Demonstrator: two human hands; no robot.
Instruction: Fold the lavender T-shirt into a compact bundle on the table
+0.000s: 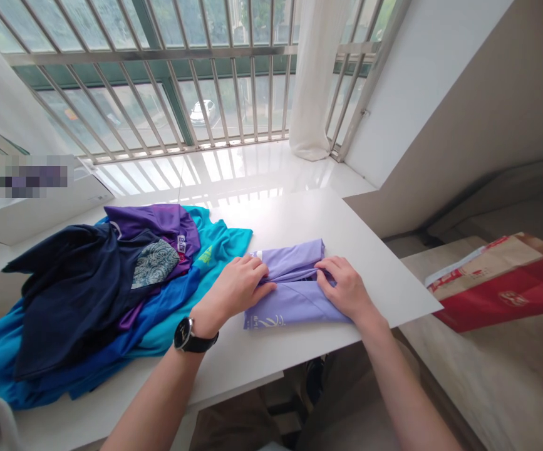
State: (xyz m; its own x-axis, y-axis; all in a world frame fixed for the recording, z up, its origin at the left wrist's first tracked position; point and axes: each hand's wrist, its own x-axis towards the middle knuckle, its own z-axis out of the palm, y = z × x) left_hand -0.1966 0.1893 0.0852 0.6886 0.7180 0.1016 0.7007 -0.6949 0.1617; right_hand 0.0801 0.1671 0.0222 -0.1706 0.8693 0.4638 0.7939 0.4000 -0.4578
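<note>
A lavender garment (294,304), probably a shirt, lies folded into a compact bundle on the white table (374,244), with pale printed lettering on its near panel. My left hand (243,285), a black watch on its wrist, has its fingers closed on the bundle's left end. At the right end, my right hand (345,285) pinches the fabric where the two folded halves meet. Left of the bundle is a loose heap of clothes: a dark navy garment (64,294) with a patterned patch, a purple one (158,219) and a turquoise one (219,241).
Beyond the table is a white sill (233,166) below a barred window with a white curtain (313,81). A red and tan paper bag (510,288) stands on the right, past the table's corner. A white box (41,207) sits at the far left.
</note>
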